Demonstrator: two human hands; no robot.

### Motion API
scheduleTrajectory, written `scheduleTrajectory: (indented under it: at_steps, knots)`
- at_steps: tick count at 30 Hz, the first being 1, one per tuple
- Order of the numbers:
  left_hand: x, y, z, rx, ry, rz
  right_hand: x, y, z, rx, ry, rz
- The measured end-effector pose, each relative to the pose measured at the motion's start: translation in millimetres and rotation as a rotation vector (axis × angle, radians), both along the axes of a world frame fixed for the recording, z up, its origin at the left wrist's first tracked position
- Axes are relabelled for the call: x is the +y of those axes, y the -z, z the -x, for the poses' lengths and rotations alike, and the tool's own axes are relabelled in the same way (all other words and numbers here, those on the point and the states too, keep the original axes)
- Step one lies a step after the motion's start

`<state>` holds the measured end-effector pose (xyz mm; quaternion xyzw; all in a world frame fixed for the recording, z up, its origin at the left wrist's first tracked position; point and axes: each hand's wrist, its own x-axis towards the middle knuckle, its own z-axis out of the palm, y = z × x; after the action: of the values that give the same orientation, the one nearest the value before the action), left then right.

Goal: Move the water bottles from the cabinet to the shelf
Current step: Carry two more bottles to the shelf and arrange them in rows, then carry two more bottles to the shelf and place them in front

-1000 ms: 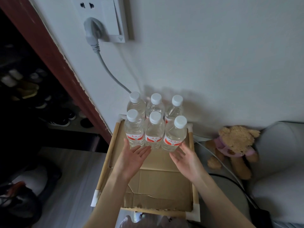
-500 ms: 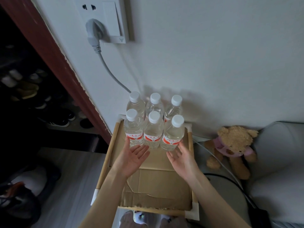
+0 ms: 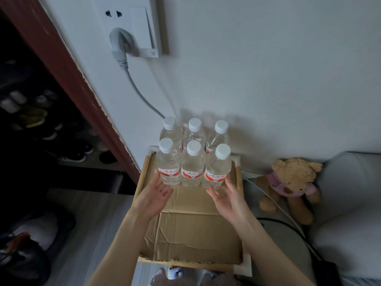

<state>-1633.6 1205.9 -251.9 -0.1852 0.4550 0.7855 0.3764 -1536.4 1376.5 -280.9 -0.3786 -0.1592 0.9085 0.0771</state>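
Note:
Several clear water bottles (image 3: 192, 162) with white caps and red labels stand in two rows at the back of a wooden shelf (image 3: 142, 176) lined with cardboard, against the white wall. My left hand (image 3: 154, 195) is open, palm turned inward, its fingertips at the front left bottle (image 3: 168, 166). My right hand (image 3: 227, 198) is open too, fingers spread, its fingertips at the base of the front right bottle (image 3: 217, 168). Neither hand grips a bottle.
A grey plug and cable (image 3: 132, 79) run down the wall behind the bottles. A brown teddy bear (image 3: 288, 182) sits to the right by a white cushion (image 3: 350, 203). A dark shoe cabinet (image 3: 41, 124) opens on the left behind a red-brown frame.
Both hands have moved forward a little toward the front row of bottles, and their fingertips now reach the outer bottles. The bottles have stayed in place.

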Motion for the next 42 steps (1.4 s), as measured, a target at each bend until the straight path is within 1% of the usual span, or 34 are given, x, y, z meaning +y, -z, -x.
scheduleTrajectory:
  at_steps: [3, 8, 14, 18, 22, 24, 26, 27, 28, 30, 31, 32, 34, 37, 39, 41, 42]
  knots:
    - [-1.2, 0.7, 4.4, -0.037, -0.019, -0.007, -2.5, -4.2, 1.0, -0.031, 0.016, 0.034]
    - [-2.5, 3.5, 6.4, -0.047, -0.007, 0.002, -8.8, -13.1, 1.4, -0.056, 0.034, 0.016]
    - [-8.4, 3.6, 8.1, -0.026, 0.104, 0.08, -6.2, -6.4, 0.9, -0.091, 0.028, 0.051]
    - [-11.7, 6.2, 6.3, -0.009, 0.117, 0.17, -5.9, -14.0, -0.9, -0.099, 0.029, 0.019]
    - [-16.4, 6.9, 0.0, 0.141, 0.1, 0.256, -5.1, -19.1, -8.8, -0.187, -0.049, -0.039]
    - [-21.8, 6.7, -10.6, 0.225, 0.108, 0.317, -4.8, -19.0, -15.7, -0.183, -0.069, -0.048]
    - [-29.6, 3.9, -29.8, 0.304, 0.111, 0.384, -7.6, -17.3, -26.8, -0.174, -0.149, -0.105]
    - [-34.2, 1.3, -42.5, 0.365, 0.113, 0.442, -10.2, -15.1, -33.4, -0.177, -0.238, -0.184]
    - [-39.9, -1.2, -55.1, 0.44, 0.114, 0.515, -13.4, -16.3, -40.8, -0.18, -0.366, -0.321]
    - [-52.7, -11.4, -79.9, 0.588, 0.088, 0.666, -20.6, -18.6, -51.6, -0.19, -0.648, -0.734]
    - [-60.7, -17.5, -91.5, 0.663, 0.079, 0.737, -23.6, -20.7, -54.2, -0.154, -0.756, -0.94]
    - [-70.0, -23.8, -103.2, 0.746, 0.077, 0.818, -27.7, -25.4, -55.0, -0.075, -0.829, -1.087]
    - [-91.4, -37.8, -125.1, 0.89, 0.085, 1.037, -37.8, -37.0, -51.5, 0.145, -0.932, -1.325]
    - [-130.4, -60.9, -158.6, 1.014, 0.04, 1.336, -66.4, -66.0, -42.0, 0.424, -1.055, -1.68]
    - [-163.3, -72.2, -188.3, 1.041, 0.008, 1.516, -98.9, -91.8, -39.7, 0.586, -1.076, -1.859]
    - [-201.0, -78.8, -226.8, 0.993, -0.013, 1.688, -141.3, -112.2, -43.5, 0.786, -1.074, -1.936]
    - [-220.1, -80.8, -249.3, 0.94, -0.027, 1.755, -165.1, -120.9, -48.5, 0.886, -1.098, -1.973]
